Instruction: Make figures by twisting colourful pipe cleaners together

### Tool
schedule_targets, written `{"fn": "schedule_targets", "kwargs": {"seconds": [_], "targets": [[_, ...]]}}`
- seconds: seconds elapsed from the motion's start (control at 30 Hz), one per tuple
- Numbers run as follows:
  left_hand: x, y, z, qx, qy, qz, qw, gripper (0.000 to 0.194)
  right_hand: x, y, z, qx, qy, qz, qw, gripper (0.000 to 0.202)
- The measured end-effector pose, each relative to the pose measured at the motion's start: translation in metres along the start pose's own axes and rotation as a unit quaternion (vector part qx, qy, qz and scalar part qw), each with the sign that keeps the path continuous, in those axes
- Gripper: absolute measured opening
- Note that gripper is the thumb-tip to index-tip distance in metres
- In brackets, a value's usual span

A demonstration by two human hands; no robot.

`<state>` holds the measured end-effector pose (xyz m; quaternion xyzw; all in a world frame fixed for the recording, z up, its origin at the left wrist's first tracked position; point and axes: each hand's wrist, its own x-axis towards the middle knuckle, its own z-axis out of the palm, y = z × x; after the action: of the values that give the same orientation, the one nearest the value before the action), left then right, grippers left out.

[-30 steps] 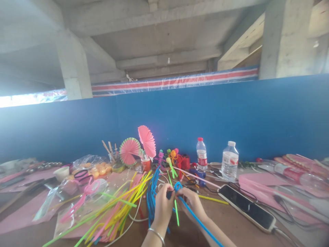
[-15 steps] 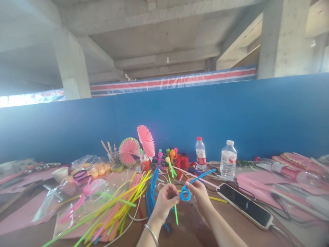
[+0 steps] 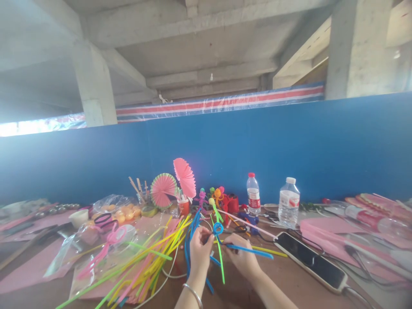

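A blue pipe cleaner [image 3: 218,228] is bent into a small round coil at one end, with a straight length running off to the right. My left hand [image 3: 200,251] pinches it beside the coil, finger and thumb together. Around the straight length closes my right hand [image 3: 243,256], and the free tip sticks out past the knuckles. Just beyond the coil stands a small green figure [image 3: 214,205] with a yellow-green head. A green stem [image 3: 221,266] hangs down between my hands. Loose blue pipe cleaners [image 3: 192,227] lie behind and under my left hand.
Yellow, green and pink pipe cleaners [image 3: 154,253] spread to the left. Pink paper fans [image 3: 163,191] stand behind them. Two bottles, one red-capped [image 3: 253,195] and one white-capped [image 3: 289,204], stand at the back. A phone [image 3: 310,262] with a cable lies on the right.
The coil has moved left and up, now standing above my fingertips. The straight end has swung from pointing up-right to pointing right and slightly down, and my right hand has turned lower.
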<state>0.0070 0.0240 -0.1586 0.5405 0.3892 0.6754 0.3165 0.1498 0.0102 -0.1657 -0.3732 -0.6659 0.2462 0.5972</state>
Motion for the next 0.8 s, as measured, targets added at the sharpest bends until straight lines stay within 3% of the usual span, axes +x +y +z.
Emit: {"fn": "schedule_targets", "kwargs": {"seconds": [0.07, 0.17, 0.43, 0.8], "targets": [[-0.003, 0.003, -0.001, 0.096, -0.014, 0.054, 0.994, 0.008, -0.003, -0.005, 0.000, -0.025, -0.025, -0.037, 0.999, 0.009], [-0.007, 0.007, 0.001, 0.172, -0.039, 0.093, 0.980, 0.006, -0.003, -0.007, 0.001, -0.006, -0.009, -0.018, 1.000, 0.009], [-0.009, 0.002, 0.005, 0.186, -0.122, 0.104, 0.969, 0.024, 0.009, -0.005, -0.014, 0.065, 0.125, 0.078, 0.987, 0.022], [-0.006, -0.003, 0.005, 0.222, -0.186, 0.080, 0.954, 0.023, 0.009, 0.000, -0.015, 0.107, 0.113, 0.090, 0.984, 0.021]]}}
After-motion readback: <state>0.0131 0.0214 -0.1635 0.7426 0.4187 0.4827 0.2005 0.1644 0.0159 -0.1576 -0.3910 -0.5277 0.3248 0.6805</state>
